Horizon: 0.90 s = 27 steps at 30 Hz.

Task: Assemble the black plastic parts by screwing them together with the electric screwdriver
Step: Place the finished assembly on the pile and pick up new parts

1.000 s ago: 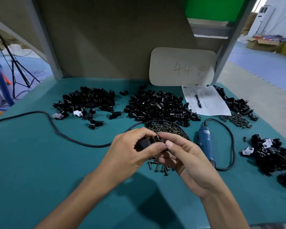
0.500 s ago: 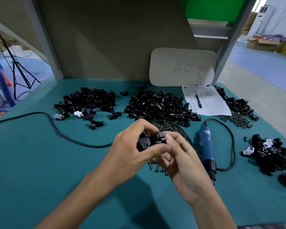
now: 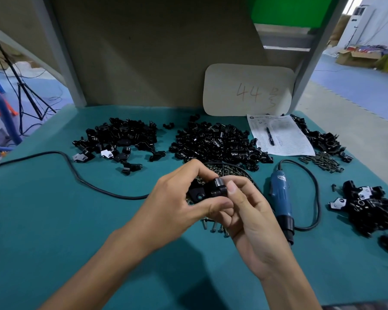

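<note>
Above the middle of the green table, both hands hold a black plastic part (image 3: 207, 190) made of two pieces pressed together. My left hand (image 3: 177, 202) grips it from the left, thumb under it and fingers curled over the top. My right hand (image 3: 244, 211) pinches its right end with the thumb on top. The blue electric screwdriver (image 3: 281, 198) lies on the table just right of my right hand, untouched. Loose screws (image 3: 215, 225) lie under my hands, and a larger heap of screws (image 3: 229, 170) sits just behind them.
Two piles of black parts lie at the back, left (image 3: 119, 138) and centre (image 3: 217, 144). More black parts (image 3: 372, 209) lie at the right edge. A paper sheet with a pen (image 3: 278, 136), a screw heap (image 3: 323, 161) and a black cable (image 3: 76, 173) also lie on the table.
My hands have turned the black part so that its screw hole faces me, and they have drawn slightly closer together. The screwdriver has not moved.
</note>
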Available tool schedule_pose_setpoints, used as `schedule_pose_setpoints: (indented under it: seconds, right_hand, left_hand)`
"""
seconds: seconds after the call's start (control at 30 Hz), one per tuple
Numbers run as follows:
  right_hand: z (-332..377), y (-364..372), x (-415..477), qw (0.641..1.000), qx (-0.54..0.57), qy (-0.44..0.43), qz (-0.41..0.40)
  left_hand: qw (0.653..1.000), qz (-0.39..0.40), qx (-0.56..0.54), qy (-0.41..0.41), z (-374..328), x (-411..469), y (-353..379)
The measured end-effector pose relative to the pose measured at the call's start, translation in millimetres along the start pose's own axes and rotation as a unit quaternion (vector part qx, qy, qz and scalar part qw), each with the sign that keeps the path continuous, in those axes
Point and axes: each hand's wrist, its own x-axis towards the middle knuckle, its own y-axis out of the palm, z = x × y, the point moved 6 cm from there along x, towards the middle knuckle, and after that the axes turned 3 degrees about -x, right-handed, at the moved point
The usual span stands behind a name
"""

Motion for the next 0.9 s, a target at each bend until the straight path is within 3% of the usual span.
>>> schedule_pose_setpoints:
  seconds: [0.2,0.4,0.63,0.8,0.9]
  right_hand:
    - [3.4,1.0,-0.6,1.0,-0.006,-0.01,-0.002]
    - [4.2,2.4,-1.6,1.0,0.0,-0.012,-0.02]
    - [2.1,3.4,-0.8,1.0,0.003,-0.016,-0.009]
    - [1.5,2.2,4.1,1.0,-0.017,-0.016,0.014]
    - [5.8,-15.7,20.1,0.992,-0.123,-0.011,0.0]
  left_hand:
    - [0.999,-0.032,-0.036,0.001,0.7,-0.4,0.5]
    - [0.996,-0.083,0.013,0.04,-1.6,-2.2,-1.9]
    - [0.996,-0.056,-0.013,0.061,-0.3,0.6,-6.2]
    - [0.994,-0.055,-0.093,0.01,11.3,2.3,-5.5]
    - [0.989,-0.077,-0.119,-0.049,28.9,3.9,-7.7]
